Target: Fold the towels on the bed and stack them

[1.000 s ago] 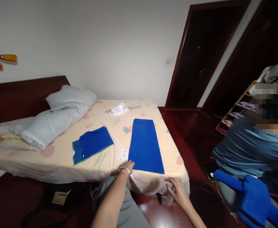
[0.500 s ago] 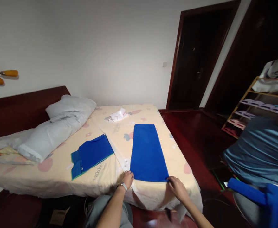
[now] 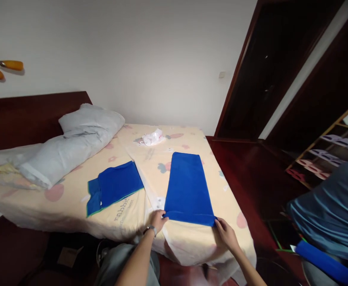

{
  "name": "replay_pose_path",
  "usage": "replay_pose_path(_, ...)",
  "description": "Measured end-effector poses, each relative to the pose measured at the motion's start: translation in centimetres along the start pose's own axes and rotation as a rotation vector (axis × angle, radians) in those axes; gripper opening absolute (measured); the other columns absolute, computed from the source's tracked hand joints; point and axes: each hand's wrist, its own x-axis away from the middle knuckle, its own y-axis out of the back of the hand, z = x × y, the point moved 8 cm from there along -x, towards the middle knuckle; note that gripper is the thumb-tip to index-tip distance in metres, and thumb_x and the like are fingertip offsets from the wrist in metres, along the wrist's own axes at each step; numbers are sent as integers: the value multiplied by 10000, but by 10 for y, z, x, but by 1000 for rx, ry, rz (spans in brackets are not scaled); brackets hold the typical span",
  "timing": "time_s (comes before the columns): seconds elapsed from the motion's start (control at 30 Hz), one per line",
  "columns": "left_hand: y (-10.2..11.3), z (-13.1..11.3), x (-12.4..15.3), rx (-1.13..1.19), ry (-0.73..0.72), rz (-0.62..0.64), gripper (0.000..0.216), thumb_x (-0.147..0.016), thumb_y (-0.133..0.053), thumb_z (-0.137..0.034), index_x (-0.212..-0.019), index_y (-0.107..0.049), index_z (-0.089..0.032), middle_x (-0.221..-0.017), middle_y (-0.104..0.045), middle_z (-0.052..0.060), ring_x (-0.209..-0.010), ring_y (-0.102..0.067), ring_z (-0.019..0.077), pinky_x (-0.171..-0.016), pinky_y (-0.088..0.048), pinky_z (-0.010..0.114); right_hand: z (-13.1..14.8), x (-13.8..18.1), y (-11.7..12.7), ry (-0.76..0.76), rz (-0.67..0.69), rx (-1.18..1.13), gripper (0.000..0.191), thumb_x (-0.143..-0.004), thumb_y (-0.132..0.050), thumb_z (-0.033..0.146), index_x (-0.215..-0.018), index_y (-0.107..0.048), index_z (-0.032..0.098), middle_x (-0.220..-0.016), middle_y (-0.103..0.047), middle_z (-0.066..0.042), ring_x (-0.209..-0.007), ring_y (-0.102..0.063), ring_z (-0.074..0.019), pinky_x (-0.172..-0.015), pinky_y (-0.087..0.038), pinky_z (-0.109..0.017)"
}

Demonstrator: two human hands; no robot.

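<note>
The work looks barely begun on the blue towel [image 3: 187, 178], which lies lengthwise on the bed [image 3: 224, 206], its near end just in from the near edge and its long side closer to the right edge than to the left. Only a shallow band across that near end appears turned up; the rest stretches flat toward the far edge, so nearly all of its length seems left to fold. It cannot be told whether the band rests down or is held slightly raised. To the left, near the same edge, a green-edged cloth [image 3: 120, 182] lies doubled over and untouched, one layer showing past its left end. The left hand [image 3: 158, 221] has thumb and fingers pinched together on the towel's near left corner, its forearm reaching almost straight forward, a watch [image 3: 151, 229] at the wrist. The right hand [image 3: 225, 233] is likewise clamped on the near right corner, its forearm slanting in from beyond the bed's near right corner. Both hands sit low over the near edge, well apart, with the band between them.
</note>
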Motion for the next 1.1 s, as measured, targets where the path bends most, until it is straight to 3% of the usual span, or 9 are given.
replay_pose_path(0.13,-3,8,-6,122,90,-12,208,-879,-558,-307,-799,-684,-162,-792,-696,15,-759,-612,139,-686,-403,213,2,-4,-7,-22,-30,27,455,-860,-418,592,-1013,-635,222,-1047,-735,-78,-996,-674,-257,-880,-505,-340)
replay_pose_path(0.27,-3,5,-7,38,140,-17,267,-947,-472,-315,-848,-675,-172,-769,-689,11,-710,-599,127,-618,-336,211,-2,-7,-13,-64,-45,81,454,-864,-380,595,-985,-614,225,-1010,-734,-89,-957,-683,-257,-825,-507,-332)
replay_pose_path(0.47,5,-14,1,-227,174,-20,305,-985,-421,-344,-936,-687,-204,-902,-732,63,-855,-654,172,-710,-350,251,0,-7,-4,-105,-50,152,488,-859,-357,596,-1042,-608,220,-958,-742,-87,-871,-701,-250,-760,-506,-318)
replay_pose_path(0.63,12,-38,18,-316,167,-14,415,-997,-361,-405,-931,-718,-205,-942,-747,104,-974,-658,231,-822,-373,312,11,12,13,-95,-51,151,485,-855,-378,639,-957,-622,233,-853,-738,-59,-799,-696,-236,-731,-486,-297)
replay_pose_path(0.8,11,-38,33,-341,245,27,437,-998,-340,-410,-944,-722,-204,-968,-750,111,-950,-671,234,-812,-390,320,5,26,14,-118,-63,176,503,-870,-340,640,-950,-627,235,-864,-748,-73,-813,-701,-239,-731,-483,-291)
replay_pose_path(1.0,4,-43,37,-407,117,8,423,-1012,-295,-409,-997,-677,-228,-999,-733,83,-963,-663,221,-795,-406,306,-7,23,4,-144,18,333,480,-904,-288,584,-1021,-593,233,-999,-746,-100,-914,-704,-259,-765,-472,-304)
replay_pose_path(1.1,-1,-39,33,-407,138,16,417,-1018,-283,-400,-1015,-657,-216,-1014,-722,83,-962,-661,213,-796,-416,302,-9,21,3,-179,36,439,497,-922,-247,597,-1040,-584,252,-980,-751,-99,-877,-710,-273,-720,-462,-318)
